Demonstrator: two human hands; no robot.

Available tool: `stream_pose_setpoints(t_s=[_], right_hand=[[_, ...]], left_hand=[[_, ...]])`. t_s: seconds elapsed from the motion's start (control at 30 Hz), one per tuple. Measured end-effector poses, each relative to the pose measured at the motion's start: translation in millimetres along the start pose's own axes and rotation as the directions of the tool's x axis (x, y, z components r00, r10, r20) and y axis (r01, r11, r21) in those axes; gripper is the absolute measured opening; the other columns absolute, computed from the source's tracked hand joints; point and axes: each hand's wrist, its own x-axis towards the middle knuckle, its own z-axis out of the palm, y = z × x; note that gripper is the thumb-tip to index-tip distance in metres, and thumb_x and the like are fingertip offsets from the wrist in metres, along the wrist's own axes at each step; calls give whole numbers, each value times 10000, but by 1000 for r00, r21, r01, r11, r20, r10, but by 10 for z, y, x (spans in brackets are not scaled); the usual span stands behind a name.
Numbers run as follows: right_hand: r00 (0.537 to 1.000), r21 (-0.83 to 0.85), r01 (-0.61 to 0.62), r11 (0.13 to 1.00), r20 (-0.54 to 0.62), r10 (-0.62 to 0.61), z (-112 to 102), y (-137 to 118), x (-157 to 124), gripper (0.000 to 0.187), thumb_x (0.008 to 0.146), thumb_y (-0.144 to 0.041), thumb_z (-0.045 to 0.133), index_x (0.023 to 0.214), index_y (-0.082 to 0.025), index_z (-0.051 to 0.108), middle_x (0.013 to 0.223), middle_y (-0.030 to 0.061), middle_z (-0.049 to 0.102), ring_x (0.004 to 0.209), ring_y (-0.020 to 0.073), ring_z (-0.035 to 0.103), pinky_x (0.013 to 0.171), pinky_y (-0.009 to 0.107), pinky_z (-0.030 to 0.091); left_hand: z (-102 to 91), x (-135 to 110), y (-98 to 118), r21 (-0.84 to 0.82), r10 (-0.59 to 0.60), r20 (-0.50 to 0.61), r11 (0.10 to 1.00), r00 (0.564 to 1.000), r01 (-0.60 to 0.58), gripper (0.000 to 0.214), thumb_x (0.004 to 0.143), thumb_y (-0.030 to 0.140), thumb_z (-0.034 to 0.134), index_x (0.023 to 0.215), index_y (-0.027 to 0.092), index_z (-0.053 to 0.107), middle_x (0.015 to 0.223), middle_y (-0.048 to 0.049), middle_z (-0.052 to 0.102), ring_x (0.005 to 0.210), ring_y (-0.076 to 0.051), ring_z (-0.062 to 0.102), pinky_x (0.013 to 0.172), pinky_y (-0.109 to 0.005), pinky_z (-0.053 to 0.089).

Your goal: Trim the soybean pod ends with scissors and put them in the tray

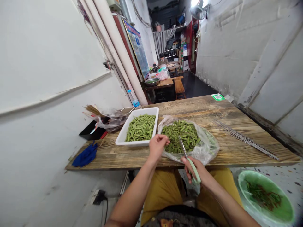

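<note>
My left hand (157, 146) reaches to the near left edge of a clear plastic bag (205, 148) full of green pods (182, 135), its fingers curled at the pile; whether it holds a pod is hidden. My right hand (197, 170) grips scissors (187, 157) with pale green handles, the blades pointing up over the bag. Left of the bag stands a white rectangular tray (123, 134) filled with green pods (141, 127). Both lie on a wooden table (236, 126).
A blue cloth (85, 155), a black box (91, 131) and a plastic bag with sticks (107, 119) lie at the table's left. Metal skewers (246, 139) lie at the right. A green-lined bucket (266, 197) with trimmings stands on the floor. A person sits far back (162, 59).
</note>
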Motion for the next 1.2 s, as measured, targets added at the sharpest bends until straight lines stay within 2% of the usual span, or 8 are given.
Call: stream_pose_setpoints(t_s=[0.1,0.2,0.3,0.37,0.47,0.57,0.8,1.2], right_hand=[[999,-5,30,1000,-12,-30,-38,64,19,430,776,-634,486,763,-205,460,579,-67,461,428,70,454,386,193,435],[1000,6,26,1000,-1,-26,-27,96,36,419,787,-624,483,817,-206,470,620,-62,462,478,77,462,415,197,443],[1000,-4,18,1000,13,-18,8,82,39,416,797,-619,470,846,-206,470,614,-69,443,469,75,446,407,195,429],[1000,-23,19,1000,11,-19,23,63,31,423,791,-622,472,872,-207,470,608,-73,431,455,74,433,387,192,411],[1000,-42,15,999,9,-14,16,51,10,432,787,-624,473,889,-204,475,609,-72,425,454,73,425,375,189,402],[1000,-36,13,999,26,-12,-8,59,-6,432,787,-620,476,909,-206,486,625,-67,436,458,72,430,376,187,408],[999,-96,35,995,37,-31,-8,83,4,425,792,-624,465,894,-211,477,576,-82,411,409,67,408,363,189,394],[999,-128,30,991,23,-27,-34,62,0,399,782,-602,514,889,-218,486,444,-121,320,293,64,323,276,183,327]], left_hand=[[-372,256,178,464,434,-233,836,870,-292,180,741,279,599,869,155,623,798,-55,655,756,-173,602,742,-293,453],[-543,366,301,810,638,-60,481,768,-336,224,770,251,581,971,170,637,1047,-103,624,1010,-238,537,888,-377,372],[-384,295,227,840,485,371,187,792,-509,167,839,257,518,868,203,674,939,-73,634,958,-220,523,879,-404,310],[-205,232,85,765,263,608,61,749,-641,225,864,248,484,761,202,678,812,-60,618,890,-207,514,834,-397,296],[-35,218,-112,743,92,668,-29,738,-669,244,856,212,485,708,174,676,807,-84,597,905,-225,489,787,-387,290],[-24,258,-157,776,101,621,59,777,-628,207,837,200,513,733,167,688,856,-93,619,933,-231,500,807,-385,299],[44,71,-79,535,66,506,758,860,-373,152,760,268,621,805,153,708,765,-28,700,703,-137,595,680,-238,410],[91,-56,-47,350,-6,523,913,852,-209,222,714,327,633,721,113,692,668,-29,661,618,-113,543,609,-213,390]])
